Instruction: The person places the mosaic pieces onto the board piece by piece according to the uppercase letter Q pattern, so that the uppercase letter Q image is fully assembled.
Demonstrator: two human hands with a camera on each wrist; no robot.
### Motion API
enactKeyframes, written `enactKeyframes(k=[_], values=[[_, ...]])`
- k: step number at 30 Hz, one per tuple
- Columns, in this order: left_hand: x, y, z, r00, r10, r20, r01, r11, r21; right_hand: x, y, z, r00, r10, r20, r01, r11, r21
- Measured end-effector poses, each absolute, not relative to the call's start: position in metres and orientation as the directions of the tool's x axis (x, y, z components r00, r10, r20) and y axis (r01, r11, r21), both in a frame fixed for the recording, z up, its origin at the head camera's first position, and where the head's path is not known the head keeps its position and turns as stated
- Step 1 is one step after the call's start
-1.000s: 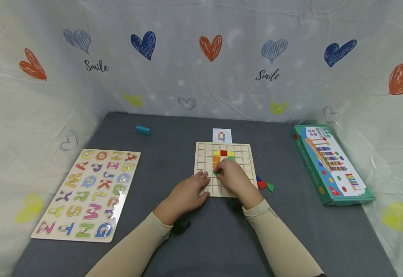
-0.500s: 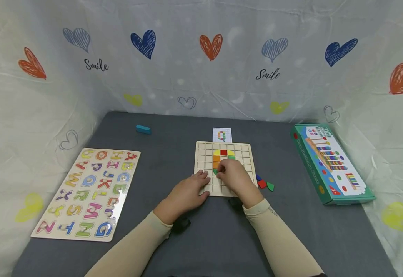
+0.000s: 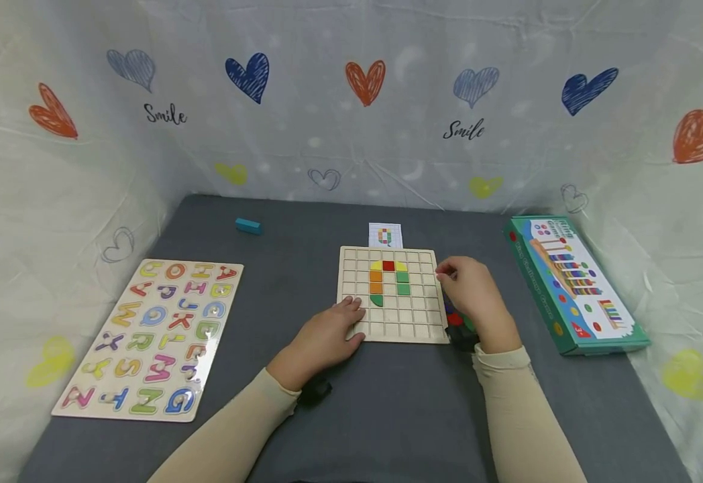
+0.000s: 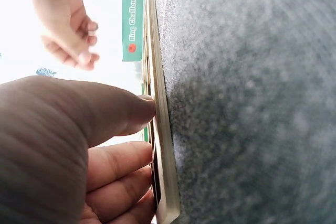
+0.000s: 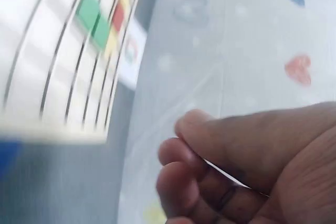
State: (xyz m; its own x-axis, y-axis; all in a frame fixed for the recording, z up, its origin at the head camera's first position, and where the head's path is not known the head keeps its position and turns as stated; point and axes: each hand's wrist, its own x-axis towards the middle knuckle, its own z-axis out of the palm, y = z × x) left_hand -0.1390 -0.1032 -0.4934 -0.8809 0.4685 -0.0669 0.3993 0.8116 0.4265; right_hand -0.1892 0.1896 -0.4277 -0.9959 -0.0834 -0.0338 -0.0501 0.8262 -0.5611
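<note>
A wooden grid board (image 3: 412,315) lies on the table with colored tiles set in its squares. My left hand (image 3: 321,339) rests on its lower left corner, the fingers and thumb flat against the top in the left wrist view. A green rounded tile (image 3: 376,300) sits below two orange tiles (image 3: 375,282); a red tile (image 3: 388,265) stands between yellow ones at the top, with green tiles (image 3: 402,283) down the right. Beside the board's right edge, my right hand (image 3: 475,295) hovers with loosely curled fingers and nothing visible in them. Loose tiles (image 3: 454,318) are partly hidden beneath it.
A small pattern card (image 3: 385,234) lies behind the board. An alphabet puzzle board (image 3: 166,322) is on the left, and a blue block (image 3: 248,226) at the back. On the right lies a green game box (image 3: 581,288).
My right hand has left the green rounded tile in the grid and moved right, past the board's edge, over the loose tiles. The left hand has stayed put.
</note>
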Motion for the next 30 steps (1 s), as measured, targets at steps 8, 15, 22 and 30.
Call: enactKeyframes(k=[8,15,22,30], values=[[-0.139,-0.104,-0.493,-0.883,0.465,-0.066,0.397,0.815,0.422,-0.174,0.227,-0.439,-0.961,-0.099,-0.257,0.032,0.887,-0.461],[-0.139,-0.103,-0.493,-0.883,0.466,-0.064,0.398,0.812,0.427,-0.159,0.230,-0.449,-0.949,-0.027,-0.315,0.101,0.919,-0.382],[-0.139,-0.103,-0.493,-0.880,0.473,-0.051,0.410,0.809,0.421,-0.158,0.223,-0.451,-0.950,0.005,-0.312,0.127,0.920,-0.370],[-0.139,-0.102,-0.493,-0.884,0.462,-0.064,0.397,0.817,0.418,-0.158,0.220,-0.454,-0.952,0.018,-0.305,0.139,0.915,-0.380]])
